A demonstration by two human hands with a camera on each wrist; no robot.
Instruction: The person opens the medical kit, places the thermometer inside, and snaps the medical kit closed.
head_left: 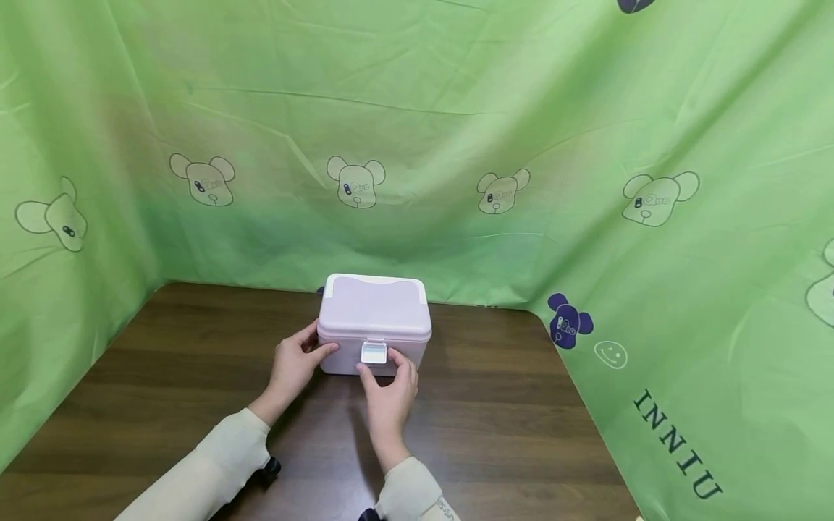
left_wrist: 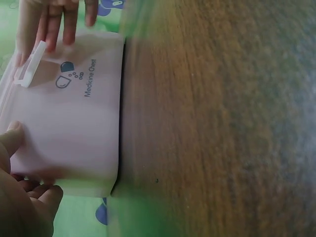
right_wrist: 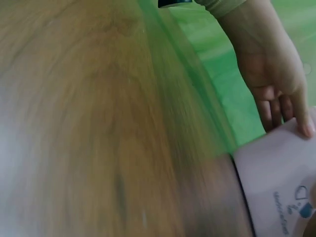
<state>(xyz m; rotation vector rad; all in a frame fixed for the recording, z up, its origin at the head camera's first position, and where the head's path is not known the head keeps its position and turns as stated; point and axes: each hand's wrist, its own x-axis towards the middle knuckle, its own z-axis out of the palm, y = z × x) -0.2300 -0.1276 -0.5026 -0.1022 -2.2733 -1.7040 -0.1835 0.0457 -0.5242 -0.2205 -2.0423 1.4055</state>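
A pale pink medicine box (head_left: 374,307) with a white-edged lid stands at the back of the table, its lid down. Its front reads "Medicine Chest" (left_wrist: 90,79) in the left wrist view. My left hand (head_left: 293,365) grips the box's left front corner, thumb (left_wrist: 14,133) on the front and fingers around the side. At the front latch (head_left: 374,353) is my right hand (head_left: 391,398), thumb and index finger at its edges. In the left wrist view the latch (left_wrist: 32,66) sticks out from the box front. The box's back is hidden.
The box stands on a brown wooden table (head_left: 489,412). A green cloth (head_left: 417,108) with bear-head prints hangs behind it and along both sides. Dark wrist devices (head_left: 268,469) sit at the sleeves.
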